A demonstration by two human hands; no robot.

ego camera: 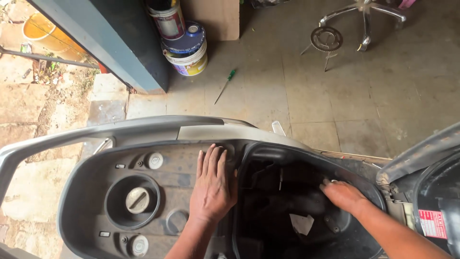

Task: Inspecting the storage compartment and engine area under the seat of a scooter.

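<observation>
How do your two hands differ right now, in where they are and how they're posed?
The left hand lies flat, palm down, fingers spread, on the dusty grey panel near the round fuel cap; the right hand reaches into the black storage tub, fingers curled against its far wall. The left hand is fully lit and in plain sight; the right hand's fingertips are partly in shadow. Both are bare, and neither visibly holds a tool.

grey scooter panel (143, 127) | black storage tub (297, 192) (white scrap (302, 223), maybe paper) | green-handled screwdriver (225, 86)
</observation>
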